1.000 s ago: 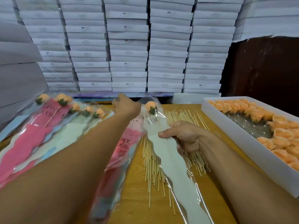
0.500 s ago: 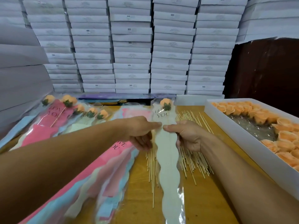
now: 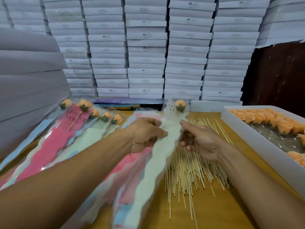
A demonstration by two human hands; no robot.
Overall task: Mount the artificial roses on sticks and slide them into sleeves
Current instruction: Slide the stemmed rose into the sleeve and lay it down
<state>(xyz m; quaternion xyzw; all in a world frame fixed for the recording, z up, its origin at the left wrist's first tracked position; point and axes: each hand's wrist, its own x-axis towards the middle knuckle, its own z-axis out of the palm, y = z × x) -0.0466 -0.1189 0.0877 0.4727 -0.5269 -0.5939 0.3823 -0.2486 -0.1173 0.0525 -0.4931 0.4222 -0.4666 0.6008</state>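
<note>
A white wavy sleeve (image 3: 153, 166) with an orange rose (image 3: 180, 105) at its far end hangs blurred over the table's middle. My left hand (image 3: 145, 134) pinches the sleeve's left edge and my right hand (image 3: 199, 142) pinches its right edge, just below the rose. Under the sleeve lies a heap of wooden sticks (image 3: 191, 167). At the left lie several finished roses in pink, white and blue sleeves (image 3: 79, 128). Loose orange rose heads (image 3: 270, 119) fill the white box (image 3: 257, 141) at the right.
A pile of unused pink, blue and white sleeves (image 3: 125, 176) lies beneath my left forearm. Stacked white cartons (image 3: 146, 47) form a wall behind the wooden table (image 3: 212, 210). A dark brown panel (image 3: 277, 73) stands at the back right.
My left hand came back from the far left pile to the white sleeve. Both hands now hold it near the rose, and the sleeve's lower end has swung left.
</note>
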